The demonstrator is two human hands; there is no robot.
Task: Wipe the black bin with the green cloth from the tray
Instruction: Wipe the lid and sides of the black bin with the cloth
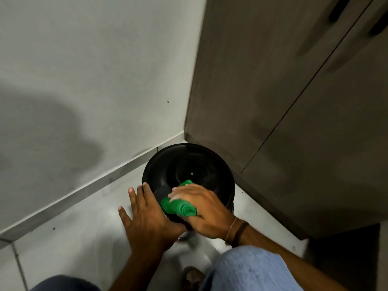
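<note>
A round black bin [189, 162] stands on the floor in the corner between a grey wall and a brown cabinet. Its open top faces me and the dark inside shows. My right hand [205, 208] holds a bunched green cloth [178, 206] and presses it on the bin's near rim. My left hand [147, 215] lies flat against the bin's left outer side, with the fingers spread and the thumb on the rim. No tray is in view.
The grey wall [84, 80] with a skirting strip runs along the left. A brown cabinet [294, 122] with doors stands right of the bin. Pale floor tiles [73, 238] lie in front. My knees and a shoe [192, 276] are at the bottom.
</note>
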